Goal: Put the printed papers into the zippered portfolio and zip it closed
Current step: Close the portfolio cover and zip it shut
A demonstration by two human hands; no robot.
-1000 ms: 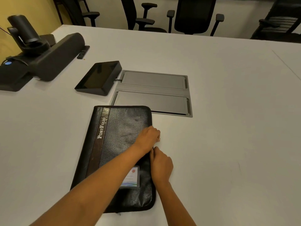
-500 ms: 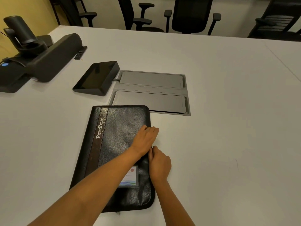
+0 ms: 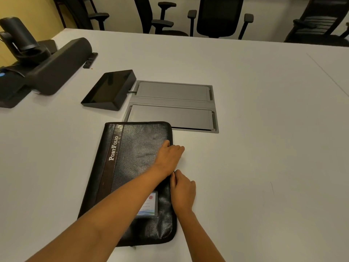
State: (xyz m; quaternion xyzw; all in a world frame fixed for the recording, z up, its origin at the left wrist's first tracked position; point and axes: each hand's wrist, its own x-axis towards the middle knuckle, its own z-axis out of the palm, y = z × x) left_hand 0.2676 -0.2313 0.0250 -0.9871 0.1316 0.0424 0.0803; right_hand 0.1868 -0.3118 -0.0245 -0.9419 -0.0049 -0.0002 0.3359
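**A:** What lay at the far left of the white matte table (image 3: 245, 110)?

**B:** A black conference camera and long rounded speaker bar (image 3: 47, 67), smooth plastic. Just right of it stood a small wedge-shaped black touch panel with a glossy screen (image 3: 109, 89), and beside that a flat grey metal cable hatch with two rectangular lids (image 3: 171, 106), set flush in the tabletop.

**A:** And the task's thing?

**B:** The black grained-leather zippered portfolio with a brown stripe and white "PortFolio" lettering (image 3: 130, 167) lay flat and closed in front of the person, its far edge just short of the hatch. A small clear card pocket (image 3: 150, 205) sat near its lower right corner. No papers showed outside it.

**A:** How was the left hand (image 3: 168, 157) posed?

**B:** The bare forearm crossed diagonally over the cover; the palm pressed down at the portfolio's right edge, fingers held together and curled over that edge, thumb lying on the leather.

**A:** The right hand (image 3: 182, 191)?

**B:** Just beside the right edge, nearer the person, knuckles up. Its thumb and forefinger were pinched together at the edge, just under the left wrist; what they pinched was too small to make out. The other fingers were tucked under.

**A:** Farther right?

**B:** Bare tabletop, with black mesh-backed office chairs (image 3: 219, 16) along the far side.
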